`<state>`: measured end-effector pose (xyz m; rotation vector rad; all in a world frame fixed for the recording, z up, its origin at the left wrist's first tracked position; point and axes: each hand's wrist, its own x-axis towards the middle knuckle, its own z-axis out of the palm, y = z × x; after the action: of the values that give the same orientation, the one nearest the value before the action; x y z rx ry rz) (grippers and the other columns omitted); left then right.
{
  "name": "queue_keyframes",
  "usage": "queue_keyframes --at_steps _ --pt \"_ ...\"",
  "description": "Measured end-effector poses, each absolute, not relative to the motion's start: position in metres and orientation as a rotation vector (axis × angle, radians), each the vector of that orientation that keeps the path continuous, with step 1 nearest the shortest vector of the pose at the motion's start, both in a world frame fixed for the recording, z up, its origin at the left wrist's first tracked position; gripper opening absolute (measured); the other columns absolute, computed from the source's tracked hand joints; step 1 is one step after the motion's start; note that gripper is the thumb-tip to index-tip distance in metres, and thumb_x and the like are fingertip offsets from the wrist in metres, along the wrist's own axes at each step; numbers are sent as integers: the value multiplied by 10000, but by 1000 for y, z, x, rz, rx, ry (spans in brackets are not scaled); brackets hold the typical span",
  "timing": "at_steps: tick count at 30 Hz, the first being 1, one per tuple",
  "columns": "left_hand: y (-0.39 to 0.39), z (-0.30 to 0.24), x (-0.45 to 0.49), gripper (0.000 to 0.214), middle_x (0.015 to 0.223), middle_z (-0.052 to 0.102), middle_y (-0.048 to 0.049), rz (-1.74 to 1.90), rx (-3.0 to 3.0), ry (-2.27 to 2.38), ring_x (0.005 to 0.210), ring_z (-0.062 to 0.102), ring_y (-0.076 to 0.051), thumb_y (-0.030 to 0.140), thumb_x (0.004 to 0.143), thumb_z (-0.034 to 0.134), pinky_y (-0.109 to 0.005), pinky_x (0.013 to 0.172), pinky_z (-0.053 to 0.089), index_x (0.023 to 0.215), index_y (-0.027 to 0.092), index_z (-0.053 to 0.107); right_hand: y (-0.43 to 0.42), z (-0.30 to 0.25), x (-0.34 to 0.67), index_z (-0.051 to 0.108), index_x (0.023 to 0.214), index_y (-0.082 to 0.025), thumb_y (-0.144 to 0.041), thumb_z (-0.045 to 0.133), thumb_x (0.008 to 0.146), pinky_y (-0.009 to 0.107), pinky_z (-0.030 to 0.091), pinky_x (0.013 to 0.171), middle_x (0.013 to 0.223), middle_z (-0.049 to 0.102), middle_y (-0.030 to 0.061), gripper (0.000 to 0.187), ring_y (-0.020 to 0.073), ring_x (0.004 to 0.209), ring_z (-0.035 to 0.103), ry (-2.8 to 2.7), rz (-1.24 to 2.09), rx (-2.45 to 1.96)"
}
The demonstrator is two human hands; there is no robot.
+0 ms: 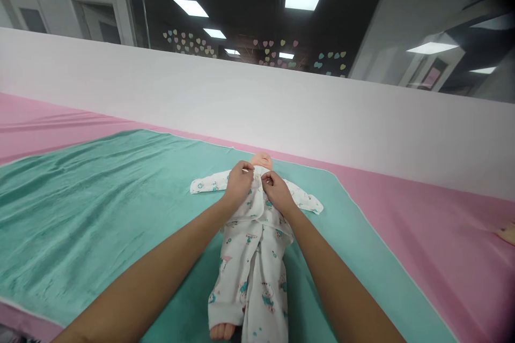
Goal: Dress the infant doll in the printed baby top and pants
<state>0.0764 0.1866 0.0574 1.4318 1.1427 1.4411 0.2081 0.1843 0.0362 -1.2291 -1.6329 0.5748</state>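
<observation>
A baby doll (262, 159) lies on its back, head away from me, dressed in a white printed pajama top (254, 204) and matching pants (252, 273). Its sleeves stretch out to both sides, and toes show at one pant cuff. My left hand (240, 182) pinches the top's front edge near the collar, fingers closed. On the other side of the front opening, my right hand (277, 190) is also closed in a pinch on the top, just below the neck. Any fastener between the fingertips is too small to make out.
Under the doll a green blanket (100, 214) is spread over a pink sheet (422, 225). Behind them runs a low white wall (261, 112) with a dark window (241, 16) above. A skin-coloured object (507, 233) is partly visible at the right edge.
</observation>
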Motion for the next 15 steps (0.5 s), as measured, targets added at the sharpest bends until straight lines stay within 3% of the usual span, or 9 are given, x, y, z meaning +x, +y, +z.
queue_keyframes --at_steps 7,15 --pt "194 61 59 196 558 522 13 1205 1752 1145 475 433 -89 336 727 515 -198 435 306 671 163 587 186 41 213 567 770 -199 -433 473 769 240 375 623 727 558 -12 252 128 679 493 -1655 656 -1197" --pt "197 62 53 201 511 473 42 1068 1740 1103 441 379 -70 353 699 582 -193 436 264 673 155 555 179 52 207 554 838 -209 -444 540 699 224 342 574 791 581 -20 274 125 675 514 -1770 534 -1447"
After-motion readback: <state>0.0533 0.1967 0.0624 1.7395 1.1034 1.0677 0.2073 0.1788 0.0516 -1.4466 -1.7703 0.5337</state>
